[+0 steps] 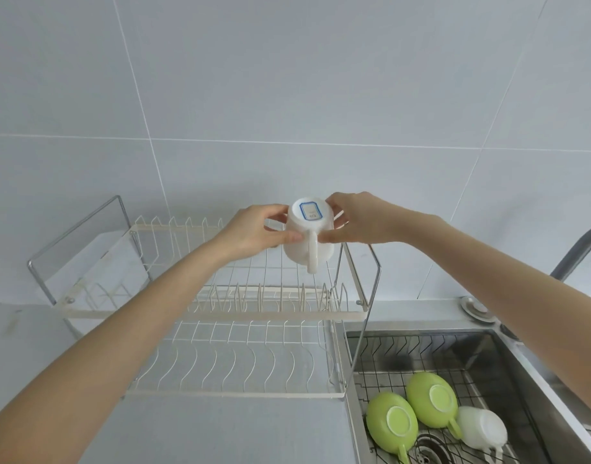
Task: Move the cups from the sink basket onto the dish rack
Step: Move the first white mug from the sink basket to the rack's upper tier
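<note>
The rack (220,316) stands on the counter (220,430), left of the sink (538,363). A cup (309,234) sits between both hands above its upper tier. Three cups (431,400) lie in the basket (421,349) inside the sink.

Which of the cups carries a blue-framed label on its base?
The white handled cup held upside down in both hands above the rack's upper tier; the three cups in the sink basket show plain bases.

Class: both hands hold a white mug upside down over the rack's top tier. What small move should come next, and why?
Probably lower the white mug straight down onto the top tier and let go. The left hand and right hand already hold it inverted above those wires, not yet resting.
</note>
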Tool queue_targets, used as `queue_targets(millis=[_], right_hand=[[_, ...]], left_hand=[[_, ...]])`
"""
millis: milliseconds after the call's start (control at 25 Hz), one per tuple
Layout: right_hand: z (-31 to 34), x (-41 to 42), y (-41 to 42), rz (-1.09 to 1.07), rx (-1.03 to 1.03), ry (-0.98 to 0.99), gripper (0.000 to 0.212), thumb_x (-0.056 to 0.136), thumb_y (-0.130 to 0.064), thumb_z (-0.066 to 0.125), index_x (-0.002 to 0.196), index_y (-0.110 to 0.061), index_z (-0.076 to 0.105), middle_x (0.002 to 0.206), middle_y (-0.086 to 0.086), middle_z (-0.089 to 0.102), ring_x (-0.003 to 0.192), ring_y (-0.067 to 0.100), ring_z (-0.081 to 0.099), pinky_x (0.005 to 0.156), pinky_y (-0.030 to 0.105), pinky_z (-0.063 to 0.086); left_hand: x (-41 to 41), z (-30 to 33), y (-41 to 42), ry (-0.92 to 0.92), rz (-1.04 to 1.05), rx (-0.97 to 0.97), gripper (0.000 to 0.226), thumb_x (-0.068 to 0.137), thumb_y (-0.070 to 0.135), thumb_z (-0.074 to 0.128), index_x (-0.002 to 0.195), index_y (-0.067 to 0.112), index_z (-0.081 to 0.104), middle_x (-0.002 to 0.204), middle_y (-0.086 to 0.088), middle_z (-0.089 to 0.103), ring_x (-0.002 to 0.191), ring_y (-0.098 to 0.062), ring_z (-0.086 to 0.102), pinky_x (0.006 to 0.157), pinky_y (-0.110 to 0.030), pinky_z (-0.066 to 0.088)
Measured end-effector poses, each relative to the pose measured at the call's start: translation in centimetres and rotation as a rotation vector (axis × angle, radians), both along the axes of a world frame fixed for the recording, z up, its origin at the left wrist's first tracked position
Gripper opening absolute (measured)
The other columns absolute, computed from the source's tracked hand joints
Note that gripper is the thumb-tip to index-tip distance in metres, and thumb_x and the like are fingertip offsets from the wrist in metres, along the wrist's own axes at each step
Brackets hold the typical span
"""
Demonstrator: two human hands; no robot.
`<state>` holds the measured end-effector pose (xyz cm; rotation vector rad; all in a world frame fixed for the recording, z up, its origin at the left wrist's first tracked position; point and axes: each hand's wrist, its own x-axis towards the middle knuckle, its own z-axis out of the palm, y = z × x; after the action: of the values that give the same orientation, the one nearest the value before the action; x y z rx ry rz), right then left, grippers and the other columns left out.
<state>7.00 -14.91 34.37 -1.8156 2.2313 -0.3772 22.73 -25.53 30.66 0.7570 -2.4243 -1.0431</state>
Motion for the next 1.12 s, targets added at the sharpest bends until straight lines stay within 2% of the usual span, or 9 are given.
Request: queue_targets(millis=[120, 200, 320, 400, 560, 680, 760, 880, 1120], right_hand=[[-1.5, -0.9, -1.4, -0.005, 0.092, 0.053, 0.053, 0.078, -0.04, 0.065, 0.118, -0.009, 0.05, 0.118, 0.007, 0.061, 0.113, 0.025, 0.054, 0.095, 0.041, 0.048], [-2.0, -1.1, -2.2, -0.006, 0.144, 0.104, 0.051, 0.076, -0.044, 0.066, 0.111, -0.009, 0.052, 0.109, 0.009, 0.062, 0.108, 0.027, 0.053, 0.089, 0.038, 0.049], [-2.3, -0.8, -3.2, 0.001, 0.199, 0.146, 0.04, 0.075, -0.041, 0.068, 0.092, -0.007, 0.055, 0.086, 0.007, 0.058, 0.093, 0.029, 0.056, 0.065, 0.031, 0.042], [-2.7, -0.4, -3.6, 0.005, 0.215, 0.169, 0.034, 0.074, -0.038, 0.07, 0.07, -0.015, 0.046, 0.069, 0.0, 0.048, 0.075, 0.025, 0.052, 0.054, 0.027, 0.035], [-3.4, 0.3, -3.9, -0.002, 0.214, 0.134, 0.039, 0.076, -0.032, 0.07, 0.059, -0.017, 0.039, 0.059, -0.003, 0.043, 0.054, 0.009, 0.041, 0.047, 0.022, 0.029], [-4.1, 0.6, -4.0, -0.015, 0.233, 0.106, 0.037, 0.076, -0.031, 0.07, 0.063, -0.015, 0.04, 0.062, -0.002, 0.043, 0.057, 0.012, 0.043, 0.047, 0.023, 0.031], [-4.6, 0.8, -4.2, -0.011, 0.244, 0.105, 0.032, 0.076, -0.032, 0.07, 0.078, -0.01, 0.047, 0.07, 0.0, 0.044, 0.068, 0.021, 0.049, 0.051, 0.026, 0.034], [-4.8, 0.9, -4.4, -0.008, 0.255, 0.094, 0.039, 0.077, -0.032, 0.068, 0.102, -0.006, 0.052, 0.087, 0.006, 0.048, 0.077, 0.025, 0.049, 0.055, 0.028, 0.037], [-5.1, 0.8, -5.0, 0.008, 0.26, 0.12, 0.045, 0.08, -0.03, 0.065, 0.115, -0.004, 0.054, 0.094, 0.008, 0.051, 0.086, 0.025, 0.049, 0.071, 0.032, 0.041]], left_hand=[[-0.7, -1.1, -0.6, -0.049, -0.026, 0.065, 0.04, 0.079, 0.026, 0.067, 0.118, 0.025, 0.058, 0.123, -0.002, 0.061, 0.093, -0.024, 0.066, 0.085, -0.031, 0.052], [-1.1, -1.6, -1.0, -0.108, -0.023, 0.044, 0.042, 0.079, 0.026, 0.067, 0.12, 0.026, 0.057, 0.123, 0.0, 0.061, 0.092, -0.024, 0.066, 0.09, -0.034, 0.051], [-1.3, -2.1, -1.3, -0.167, -0.008, 0.024, 0.043, 0.079, 0.027, 0.067, 0.12, 0.026, 0.057, 0.121, 0.001, 0.062, 0.094, -0.027, 0.067, 0.087, -0.033, 0.05], [-1.2, -2.4, -1.5, -0.196, -0.009, 0.022, 0.042, 0.078, 0.026, 0.068, 0.119, 0.026, 0.057, 0.119, 0.002, 0.063, 0.093, -0.028, 0.068, 0.084, -0.03, 0.051], [-0.6, -2.9, -1.9, -0.221, -0.043, 0.022, 0.042, 0.079, 0.022, 0.067, 0.12, 0.022, 0.058, 0.118, 0.001, 0.063, 0.081, 0.0, 0.059, 0.065, -0.005, 0.047], [-0.5, -3.6, -2.2, -0.26, -0.043, 0.006, 0.041, 0.08, 0.024, 0.066, 0.12, 0.022, 0.058, 0.122, 0.001, 0.063, 0.097, -0.007, 0.054, 0.083, -0.016, 0.044], [-0.6, -4.1, -2.3, -0.287, -0.035, 0.004, 0.042, 0.08, 0.026, 0.065, 0.121, 0.022, 0.057, 0.123, 0.002, 0.062, 0.102, -0.008, 0.051, 0.091, -0.021, 0.037], [-0.7, -4.6, -2.8, -0.294, -0.046, 0.006, 0.04, 0.082, 0.025, 0.063, 0.121, 0.021, 0.056, 0.123, 0.003, 0.061, 0.109, -0.009, 0.051, 0.091, -0.021, 0.035], [-0.9, -4.9, -3.2, -0.279, -0.03, 0.006, 0.04, 0.083, 0.024, 0.062, 0.123, 0.019, 0.055, 0.115, 0.004, 0.059, 0.103, -0.006, 0.048, 0.09, -0.021, 0.034]])
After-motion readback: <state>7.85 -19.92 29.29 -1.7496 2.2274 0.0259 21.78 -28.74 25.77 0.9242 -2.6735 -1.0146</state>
